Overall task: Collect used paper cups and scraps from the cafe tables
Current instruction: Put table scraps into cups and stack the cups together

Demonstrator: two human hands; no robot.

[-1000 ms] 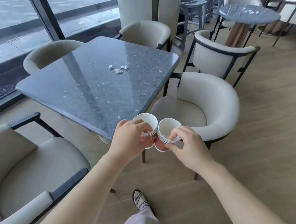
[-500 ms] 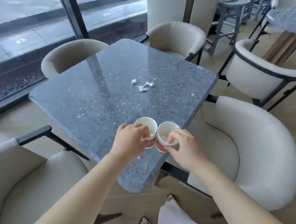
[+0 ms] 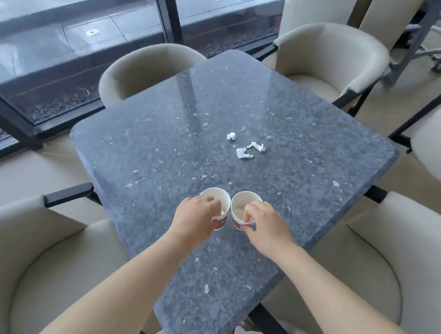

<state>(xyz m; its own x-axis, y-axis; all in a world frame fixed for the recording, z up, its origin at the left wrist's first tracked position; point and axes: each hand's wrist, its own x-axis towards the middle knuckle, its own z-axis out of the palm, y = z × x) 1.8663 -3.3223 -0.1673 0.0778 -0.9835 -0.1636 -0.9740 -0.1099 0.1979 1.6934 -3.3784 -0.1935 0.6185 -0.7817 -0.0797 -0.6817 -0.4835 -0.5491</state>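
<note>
My left hand point(image 3: 195, 217) grips the rim of a stack of red-and-white paper cups point(image 3: 218, 204). My right hand point(image 3: 265, 225) pinches the rim of a second cup stack point(image 3: 238, 209) beside it. Both stacks are over the middle of the dark stone table point(image 3: 163, 150), rims touching; I cannot tell whether they rest on it. Three white crumpled paper scraps lie farther back on the table: a small ball point(image 3: 231, 136), a flat piece point(image 3: 243, 153) and a twisted strip point(image 3: 258, 146).
Beige armchairs surround the table: front left point(image 3: 40, 259), back left point(image 3: 143, 66), back right point(image 3: 331, 60) and front right point(image 3: 399, 268). A glass window wall point(image 3: 80, 29) runs along the left. A grey stool frame point(image 3: 434, 32) stands at the far right.
The view has moved in over the table. Both hands carried the cup stacks from past the table's near corner to above its middle. The scraps have not moved.
</note>
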